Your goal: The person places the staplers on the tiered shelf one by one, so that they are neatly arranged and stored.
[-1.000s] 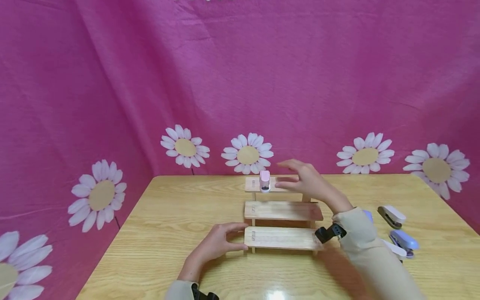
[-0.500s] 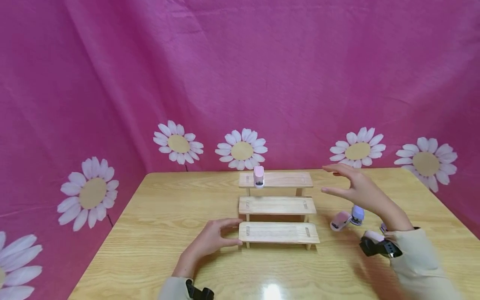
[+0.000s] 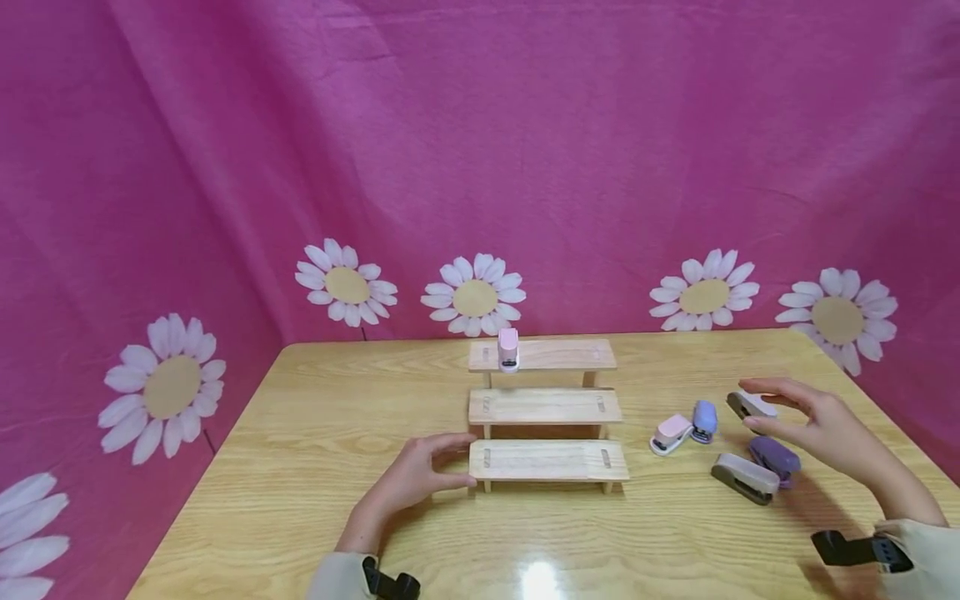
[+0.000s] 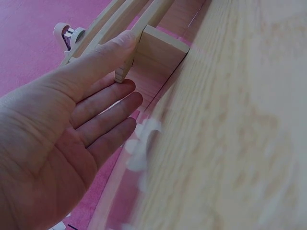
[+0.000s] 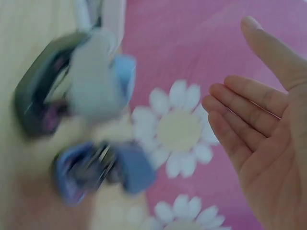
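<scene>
My left hand (image 3: pixel 416 475) holds the left end of the lowest step of a three-step wooden stand (image 3: pixel 547 460), thumb at the front corner and index finger at the back edge. In the left wrist view the thumb (image 4: pixel 122 43) lies on the board's end, the other fingers nearly straight. A small pink stapler (image 3: pixel 507 348) stands toward the left of the top step. At the right my right hand (image 3: pixel 832 429) hovers by several staplers, fingers apart and nothing in them. Nearest it are a white-topped stapler (image 3: pixel 759 405), a purple one (image 3: pixel 775 458) and a pale grey-topped one (image 3: pixel 746 477).
Between the stand and the right hand, a pink-and-white stapler (image 3: pixel 671 433) lies beside a blue one (image 3: pixel 704 421). A pink cloth (image 3: pixel 570 167) with printed daisies hangs behind the wooden table (image 3: pixel 360 392).
My right hand has moved from beside the pink stapler on the top step, rightward and down to the staplers on the table. My left hand stays at the lowest step. The head view has shifted slightly.
</scene>
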{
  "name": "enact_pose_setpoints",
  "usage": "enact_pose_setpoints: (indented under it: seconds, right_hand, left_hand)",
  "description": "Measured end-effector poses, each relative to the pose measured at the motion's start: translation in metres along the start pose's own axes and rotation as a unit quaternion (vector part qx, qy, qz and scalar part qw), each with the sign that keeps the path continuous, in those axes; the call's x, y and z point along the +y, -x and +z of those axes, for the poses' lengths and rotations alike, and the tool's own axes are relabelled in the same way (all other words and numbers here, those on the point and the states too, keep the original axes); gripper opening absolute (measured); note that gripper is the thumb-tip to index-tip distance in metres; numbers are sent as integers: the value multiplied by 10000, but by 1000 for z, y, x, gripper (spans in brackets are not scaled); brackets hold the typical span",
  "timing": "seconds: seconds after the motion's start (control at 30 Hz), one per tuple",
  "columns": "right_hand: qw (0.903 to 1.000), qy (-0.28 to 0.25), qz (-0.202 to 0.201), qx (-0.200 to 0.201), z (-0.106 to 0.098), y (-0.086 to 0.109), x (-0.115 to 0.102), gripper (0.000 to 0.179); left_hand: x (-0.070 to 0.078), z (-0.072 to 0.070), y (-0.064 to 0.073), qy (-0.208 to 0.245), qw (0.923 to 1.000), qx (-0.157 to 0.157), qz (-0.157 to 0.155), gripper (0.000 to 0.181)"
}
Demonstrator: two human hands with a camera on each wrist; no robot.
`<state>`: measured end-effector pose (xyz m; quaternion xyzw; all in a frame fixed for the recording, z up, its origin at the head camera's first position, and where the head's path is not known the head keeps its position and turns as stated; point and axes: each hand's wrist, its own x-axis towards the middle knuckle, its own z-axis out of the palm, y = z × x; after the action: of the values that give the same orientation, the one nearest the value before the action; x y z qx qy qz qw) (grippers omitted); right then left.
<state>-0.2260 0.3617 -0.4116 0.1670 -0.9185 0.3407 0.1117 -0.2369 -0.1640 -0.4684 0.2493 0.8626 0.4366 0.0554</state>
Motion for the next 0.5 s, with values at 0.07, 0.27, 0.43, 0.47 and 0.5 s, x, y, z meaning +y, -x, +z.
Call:
enact_pose_setpoints:
  seconds: [0.07,0.27,0.43,0.47,0.5]
  right_hand:
    - [9999,-56,128,-74,-1,7,10,45]
    - [9979,-163,524,-347,0,23,33,44]
    - [9964,-273,683,-429,3,28,45,42]
    - [9961,-272,710,-451,3,29,47,42]
    - [9957,-266,752,-474,4,30,49,42]
  left_hand:
    - [0,0,1,61,10000,-8,-39,59]
    - [-1,-1,1,10,10000,32,-83,60]
    - [1,-1,1,27,10000,25,-31,59]
    - [1,-1,1,31,10000,22,-22,59]
    - [1,-1,1,37,10000,14,-24,59]
